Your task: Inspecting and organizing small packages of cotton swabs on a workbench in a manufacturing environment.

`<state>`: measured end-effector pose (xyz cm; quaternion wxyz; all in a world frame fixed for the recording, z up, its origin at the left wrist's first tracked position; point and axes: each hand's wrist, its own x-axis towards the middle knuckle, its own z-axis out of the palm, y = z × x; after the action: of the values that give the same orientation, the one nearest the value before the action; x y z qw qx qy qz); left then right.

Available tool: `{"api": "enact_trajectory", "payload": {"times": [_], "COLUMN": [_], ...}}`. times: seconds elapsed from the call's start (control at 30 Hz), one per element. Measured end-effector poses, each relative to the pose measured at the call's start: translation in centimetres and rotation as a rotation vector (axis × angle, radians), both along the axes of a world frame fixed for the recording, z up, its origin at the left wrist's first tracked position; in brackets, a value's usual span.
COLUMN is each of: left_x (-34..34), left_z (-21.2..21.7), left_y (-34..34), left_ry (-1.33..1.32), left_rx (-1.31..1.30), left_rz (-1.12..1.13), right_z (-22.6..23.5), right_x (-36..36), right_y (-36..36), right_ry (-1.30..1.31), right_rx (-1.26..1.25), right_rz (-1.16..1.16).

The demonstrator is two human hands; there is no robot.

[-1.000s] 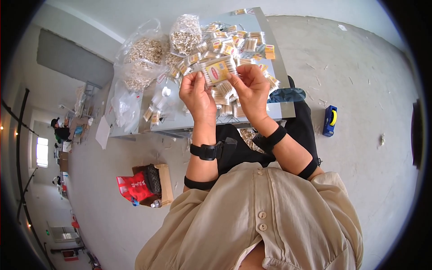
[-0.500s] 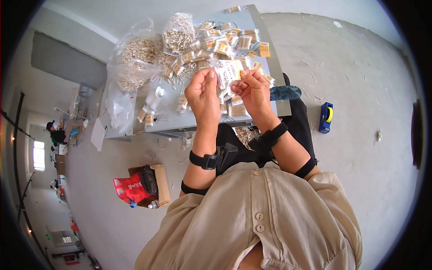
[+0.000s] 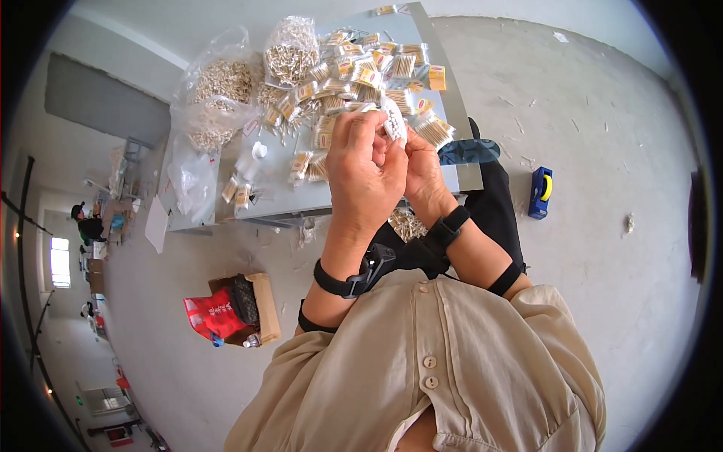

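Note:
A small plastic pack of cotton swabs (image 3: pixel 394 120) is held above the near part of the table, its rounded white tips facing up. My left hand (image 3: pixel 363 162) is closed, fingers curled at the pack's left side. From the right, my right hand (image 3: pixel 425 167) also closes on the pack; its fingertips are partly hidden behind the left hand. Beneath and beyond lies a heap of filled swab packs (image 3: pixel 367 77) with yellow labels. Two clear bags, a large bag of loose swabs (image 3: pixel 224 81) and a smaller bag of swabs (image 3: pixel 291 64), stand left of the heap.
The grey table (image 3: pixel 282 169) carries a small white container (image 3: pixel 258 150) and a crumpled clear bag (image 3: pixel 192 181). A blue tape dispenser (image 3: pixel 540 193) stands on the floor to the right. At lower left sits an open cardboard box (image 3: pixel 265 301) with a red bag (image 3: pixel 215 313).
My left hand has moved right, up against my right hand. The pack has turned from its flat, labelled face to show its swab tips. The view has shifted slightly.

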<state>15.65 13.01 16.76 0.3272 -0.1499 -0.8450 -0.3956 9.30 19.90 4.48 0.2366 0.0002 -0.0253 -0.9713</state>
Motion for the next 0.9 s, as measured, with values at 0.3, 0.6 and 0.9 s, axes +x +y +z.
{"api": "enact_trajectory", "payload": {"times": [0.3,0.6,0.9], "left_x": [-0.5,-0.3,-0.3], "left_z": [-1.4,-1.2,-0.8], "left_y": [-0.1,-0.4,-0.3], "left_ry": [-0.042,0.04,0.112], "left_rx": [0.043,0.02,-0.075], "left_rz": [0.006,0.079,0.075], "right_z": [0.4,0.7,0.8], "right_x": [0.3,0.4,0.5], "right_y": [-0.1,-0.3,-0.2], "right_ry": [-0.03,-0.067,-0.053], "right_rx": [-0.004,0.074,0.07], "right_rz": [0.011,-0.059,-0.058]}}
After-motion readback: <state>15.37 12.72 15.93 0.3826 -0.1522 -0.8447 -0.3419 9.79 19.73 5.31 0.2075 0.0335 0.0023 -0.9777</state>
